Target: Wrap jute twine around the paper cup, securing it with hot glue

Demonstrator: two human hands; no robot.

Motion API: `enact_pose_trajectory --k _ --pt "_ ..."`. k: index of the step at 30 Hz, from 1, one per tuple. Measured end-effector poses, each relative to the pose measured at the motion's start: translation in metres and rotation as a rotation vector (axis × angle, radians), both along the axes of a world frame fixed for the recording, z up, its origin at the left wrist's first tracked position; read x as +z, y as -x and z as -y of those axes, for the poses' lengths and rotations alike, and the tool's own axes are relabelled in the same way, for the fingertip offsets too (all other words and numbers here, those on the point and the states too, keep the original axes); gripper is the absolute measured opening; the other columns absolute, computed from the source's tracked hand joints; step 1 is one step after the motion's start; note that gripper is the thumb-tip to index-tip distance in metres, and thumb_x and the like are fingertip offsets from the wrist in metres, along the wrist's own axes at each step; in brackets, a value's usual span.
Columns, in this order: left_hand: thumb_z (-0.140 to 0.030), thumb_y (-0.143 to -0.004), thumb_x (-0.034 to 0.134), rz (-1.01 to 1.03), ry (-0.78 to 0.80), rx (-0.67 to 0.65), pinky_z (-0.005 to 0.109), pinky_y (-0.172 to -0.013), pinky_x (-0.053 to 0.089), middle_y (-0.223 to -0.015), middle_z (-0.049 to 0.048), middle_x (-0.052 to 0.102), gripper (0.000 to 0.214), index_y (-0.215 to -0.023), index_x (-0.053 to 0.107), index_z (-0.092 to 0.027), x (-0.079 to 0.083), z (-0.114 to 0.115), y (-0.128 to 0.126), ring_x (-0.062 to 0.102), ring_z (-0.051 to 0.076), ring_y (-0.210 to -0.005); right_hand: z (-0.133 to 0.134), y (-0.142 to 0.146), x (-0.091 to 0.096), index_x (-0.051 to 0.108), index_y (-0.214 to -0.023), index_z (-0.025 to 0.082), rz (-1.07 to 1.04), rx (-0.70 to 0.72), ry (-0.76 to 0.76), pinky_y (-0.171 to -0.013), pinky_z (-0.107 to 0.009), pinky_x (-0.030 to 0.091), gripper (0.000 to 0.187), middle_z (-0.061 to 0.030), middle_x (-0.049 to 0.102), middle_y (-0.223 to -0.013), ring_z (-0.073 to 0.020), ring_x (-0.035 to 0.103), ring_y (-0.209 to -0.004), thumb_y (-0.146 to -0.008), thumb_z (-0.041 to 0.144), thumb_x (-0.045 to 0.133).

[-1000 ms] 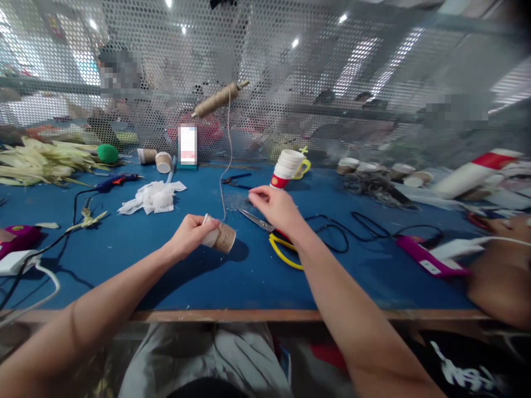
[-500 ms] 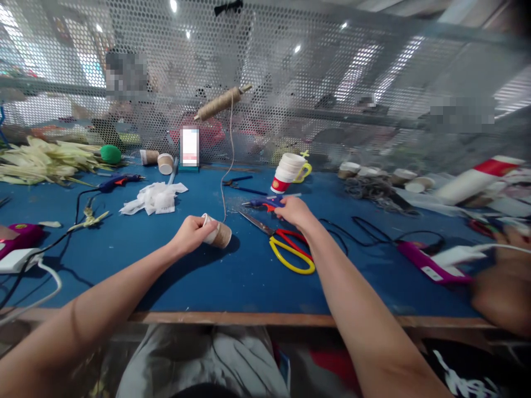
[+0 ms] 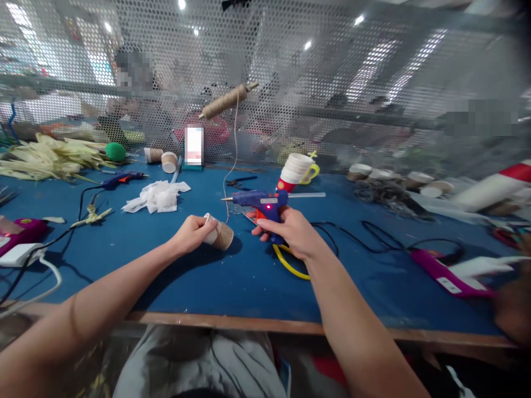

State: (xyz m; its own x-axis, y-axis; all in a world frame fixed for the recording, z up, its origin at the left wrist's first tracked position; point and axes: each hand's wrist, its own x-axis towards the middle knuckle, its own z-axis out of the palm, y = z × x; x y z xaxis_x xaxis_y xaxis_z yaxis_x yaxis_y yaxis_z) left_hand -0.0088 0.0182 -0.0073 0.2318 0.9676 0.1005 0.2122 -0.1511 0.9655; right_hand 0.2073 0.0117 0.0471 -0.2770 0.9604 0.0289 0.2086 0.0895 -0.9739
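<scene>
My left hand (image 3: pixel 191 236) is closed on the rim end of a small paper cup (image 3: pixel 222 236), which lies tilted on its side with twine wound round its lower part. From the cup, a strand of twine (image 3: pixel 236 138) runs up to a spool (image 3: pixel 227 103) on the mesh. In my right hand (image 3: pixel 292 229) is a blue glue gun (image 3: pixel 257 199), gripped by its handle, with a red light lit and a clear glue stick out the back. Its nozzle points left, above the cup. Scissors with a yellow handle (image 3: pixel 290 264) lie partly hidden beneath my right hand.
Stacked white cups (image 3: pixel 297 166) stand behind the glue gun. White cloth pieces (image 3: pixel 160 196), a second glue gun (image 3: pixel 122 179) and pale husks (image 3: pixel 45 157) are at the left. A purple power strip (image 3: pixel 446 276) and black cable lie right, near another person's blurred hand (image 3: pixel 514 309).
My right hand has lifted the glue gun off the table and brought it nearer, above the scissors. My left hand keeps the cup in nearly the same place. The view has shifted slightly.
</scene>
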Motion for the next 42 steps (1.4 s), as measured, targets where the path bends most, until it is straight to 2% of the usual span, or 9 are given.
enact_pose_trajectory --k 5,10,12,15,17,21,23,30,42 --pt "-0.048 -0.068 0.051 0.031 0.063 0.064 0.021 -0.045 0.024 -0.046 -0.0026 0.042 0.041 -0.054 0.057 -0.010 -0.004 -0.005 0.000 0.033 0.008 -0.047 0.002 -0.001 -0.001 0.060 -0.078 0.011 0.065 -0.020 -0.009 -0.043 -0.022 0.047 0.022 -0.0075 0.065 -0.069 -0.0107 0.057 -0.050 -0.067 0.029 0.065" --pt "-0.049 -0.068 0.051 0.053 0.094 0.088 0.021 -0.048 0.028 -0.050 -0.0013 0.048 0.043 -0.061 0.061 -0.008 -0.008 -0.009 0.002 0.037 0.008 -0.048 0.009 0.002 0.004 0.060 -0.083 0.012 0.105 -0.013 -0.036 -0.043 -0.022 0.046 0.023 -0.0084 0.066 -0.078 -0.0106 0.057 -0.052 -0.067 0.028 0.065" --pt "-0.049 -0.068 0.051 0.060 0.113 0.093 0.021 -0.048 0.029 -0.050 -0.0010 0.049 0.044 -0.063 0.062 -0.007 -0.008 -0.010 0.002 0.038 0.008 -0.047 0.010 0.003 0.006 0.060 -0.079 0.013 0.159 -0.020 -0.039 -0.042 -0.023 0.045 0.021 -0.0056 0.064 -0.067 -0.0106 0.055 -0.049 -0.067 0.029 0.065" --pt "-0.049 -0.068 0.051 0.079 0.122 0.082 0.022 -0.049 0.030 -0.052 -0.0002 0.051 0.044 -0.064 0.063 -0.007 -0.007 -0.009 0.001 0.040 0.009 -0.048 0.012 0.003 0.007 0.057 -0.064 0.015 0.272 -0.045 -0.059 -0.040 -0.024 0.042 0.017 0.0012 0.053 -0.045 -0.0100 0.048 -0.040 -0.066 0.030 0.065" --pt "-0.050 -0.069 0.051 0.085 0.119 0.070 0.022 -0.050 0.030 -0.053 0.0004 0.052 0.045 -0.065 0.063 -0.007 -0.006 -0.008 0.001 0.041 0.009 -0.049 0.013 0.004 0.008 0.054 -0.057 0.017 0.323 -0.046 -0.083 -0.038 -0.025 0.039 0.019 0.0031 0.048 -0.041 -0.0095 0.044 -0.036 -0.065 0.030 0.065" --pt "-0.050 -0.069 0.050 0.063 0.101 0.058 0.022 -0.050 0.029 -0.053 0.0012 0.052 0.046 -0.066 0.063 -0.006 -0.004 -0.007 0.001 0.040 0.009 -0.049 0.016 0.006 0.007 0.061 -0.066 0.018 0.375 -0.025 -0.133 -0.039 -0.026 0.036 0.014 0.0036 0.049 -0.044 -0.0099 0.040 -0.037 -0.066 0.032 0.063" --pt "-0.050 -0.069 0.050 0.054 0.087 0.052 0.022 -0.050 0.029 -0.054 0.0015 0.052 0.046 -0.066 0.063 -0.006 -0.004 -0.007 0.001 0.040 0.009 -0.050 0.016 0.007 0.007 0.064 -0.073 0.017 0.405 -0.018 -0.169 -0.043 -0.026 0.038 0.015 0.0024 0.053 -0.049 -0.0109 0.043 -0.041 -0.067 0.032 0.062" --pt "-0.049 -0.069 0.049 0.034 0.076 0.061 0.022 -0.052 0.031 -0.055 0.0015 0.053 0.046 -0.068 0.064 -0.006 -0.005 -0.008 0.001 0.042 0.010 -0.052 0.016 0.006 0.003 0.066 -0.081 0.015 0.498 0.006 -0.258 -0.060 -0.028 0.046 0.021 -0.0026 0.065 -0.072 -0.0165 0.057 -0.064 -0.069 0.031 0.059" --pt "-0.048 -0.068 0.049 0.028 0.084 0.065 0.022 -0.050 0.029 -0.053 -0.0002 0.050 0.043 -0.064 0.063 -0.007 -0.002 -0.006 0.000 0.039 0.009 -0.051 0.017 0.005 0.002 0.067 -0.082 0.016 0.570 0.025 -0.343 -0.068 -0.030 0.047 0.020 -0.0034 0.067 -0.075 -0.0185 0.060 -0.069 -0.072 0.030 0.057"
